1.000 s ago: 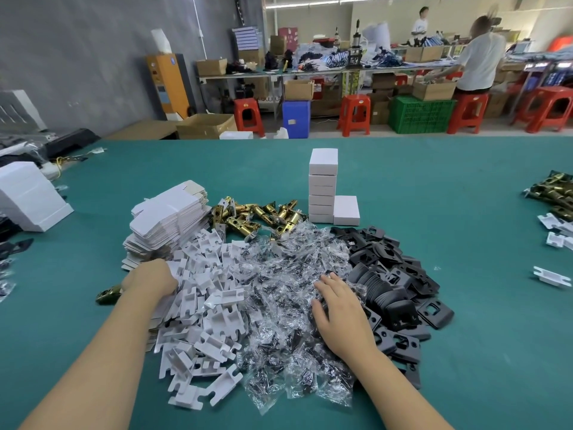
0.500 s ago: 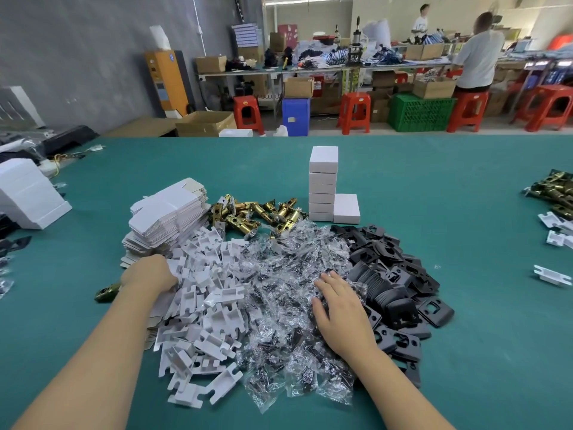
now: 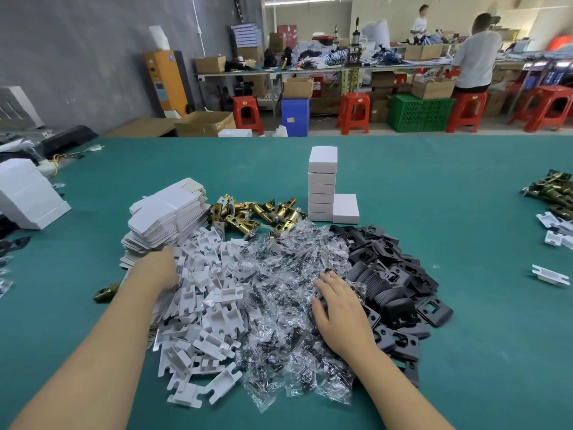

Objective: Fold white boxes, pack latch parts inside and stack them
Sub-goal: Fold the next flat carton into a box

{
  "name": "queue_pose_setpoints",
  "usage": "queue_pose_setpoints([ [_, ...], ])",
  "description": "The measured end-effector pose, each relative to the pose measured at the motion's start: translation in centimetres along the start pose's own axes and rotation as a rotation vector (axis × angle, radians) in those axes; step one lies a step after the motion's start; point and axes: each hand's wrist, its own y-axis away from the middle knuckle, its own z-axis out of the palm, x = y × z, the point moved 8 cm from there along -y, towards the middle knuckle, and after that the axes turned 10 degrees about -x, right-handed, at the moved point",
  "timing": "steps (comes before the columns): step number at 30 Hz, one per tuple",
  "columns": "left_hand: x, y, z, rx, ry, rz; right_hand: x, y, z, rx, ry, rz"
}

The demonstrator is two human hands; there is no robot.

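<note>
Packing workshop: cluttered workbenches (image 3: 310, 71), cartons (image 3: 204, 123), stools (image 3: 353, 111).

The left hand (image 3: 159, 268) now sits a little farther in than a second ago, its fingers pushed under the edge of the flat white box blanks (image 3: 167, 218) where they meet the white plastic inserts (image 3: 204, 305). The right hand (image 3: 341, 308) has barely shifted on the clear screw bags (image 3: 285, 290).

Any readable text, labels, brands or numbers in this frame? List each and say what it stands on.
None can be read.
Orange cabinet: blue stickers, too blurred.
Blue bin: small tag, too small.
Red stool: yellow label, too small.
White boxes: blank on the faces shown.
</note>
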Motion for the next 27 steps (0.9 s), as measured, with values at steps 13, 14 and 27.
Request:
queue_pose_setpoints([
  [13, 0.0, 1.3, -0.3, 0.037, -0.009, 0.058, 0.0, 0.0, 0.0, 0.001, 0.003, 0.004],
  [14, -0.1, 1.4, -0.4, 0.054, 0.000, 0.055, 0.1, 0.0, 0.0, -0.002, 0.006, 0.006],
  [27, 1.7, 5.8, -6.9, 0.492, 0.187, 0.106, -0.1, -0.6, -0.1, -0.099, -0.064, 0.011],
])
